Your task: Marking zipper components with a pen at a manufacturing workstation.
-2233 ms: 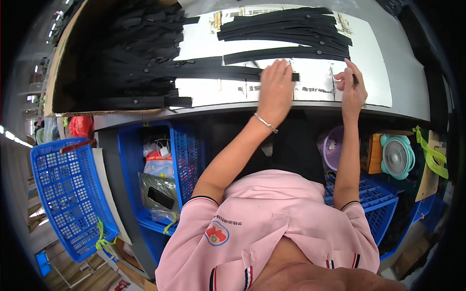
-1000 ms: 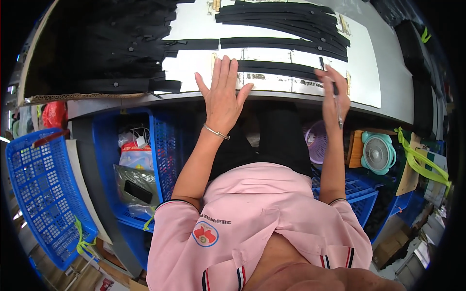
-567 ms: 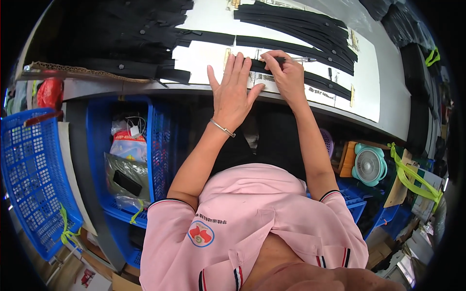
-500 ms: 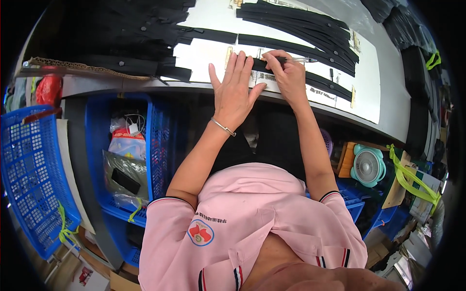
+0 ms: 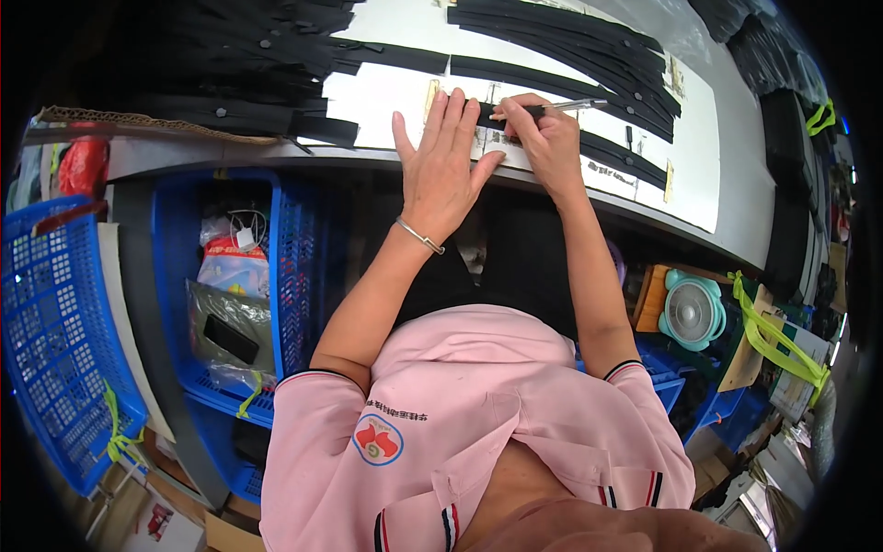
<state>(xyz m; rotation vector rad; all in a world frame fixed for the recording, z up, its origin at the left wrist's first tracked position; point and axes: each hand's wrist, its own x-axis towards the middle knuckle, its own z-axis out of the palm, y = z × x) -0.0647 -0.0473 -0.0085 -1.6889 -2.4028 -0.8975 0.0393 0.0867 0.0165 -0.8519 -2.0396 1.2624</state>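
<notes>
Marking looks like the step in hand: my right hand pinches a pen over a black strip that lies on the white table near its front edge. My left hand lies flat beside it, fingers spread, pressing a small tan label region and the strip's end. I judge the next move needs the strip held steady under the pen tip. Farther off, more black strips fan out; another heap sits far left. Below the table stand blue crates with clear bags, a red packet left, a teal fan right.
</notes>
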